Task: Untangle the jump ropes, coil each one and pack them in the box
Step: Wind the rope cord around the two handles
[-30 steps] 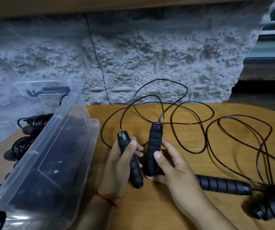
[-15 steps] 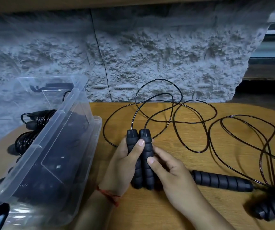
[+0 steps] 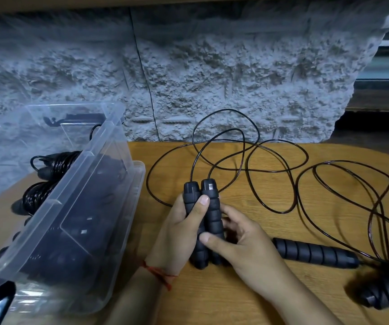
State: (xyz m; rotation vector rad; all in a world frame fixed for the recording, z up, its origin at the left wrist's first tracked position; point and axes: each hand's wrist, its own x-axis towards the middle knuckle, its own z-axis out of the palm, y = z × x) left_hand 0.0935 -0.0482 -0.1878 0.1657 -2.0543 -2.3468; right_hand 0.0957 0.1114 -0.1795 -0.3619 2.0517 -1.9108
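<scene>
Two black foam jump-rope handles (image 3: pixel 202 221) stand side by side, upright, above the wooden table (image 3: pixel 235 301). My left hand (image 3: pixel 179 233) grips both, its thumb laid across their fronts. My right hand (image 3: pixel 242 245) holds them from the right, thumb on the lower part. Their thin black cord (image 3: pixel 247 160) spreads in loose loops over the table behind. A second rope lies to the right: one handle (image 3: pixel 315 253) flat on the table, another handle (image 3: pixel 385 292) at the right edge under crossing cord. The clear plastic box (image 3: pixel 76 207) stands tilted at the left, with coiled ropes (image 3: pixel 38 191) seen behind it.
A rough grey stone wall (image 3: pixel 188 78) closes off the back of the table. The second rope's cord loops (image 3: pixel 353 195) cover the table's right side. A clear lid or tray (image 3: pixel 127 221) lies under the box beside my left hand.
The two handles, held apart a second ago, have been brought together and now sit side by side in my left hand. My right hand has slid lower on them.
</scene>
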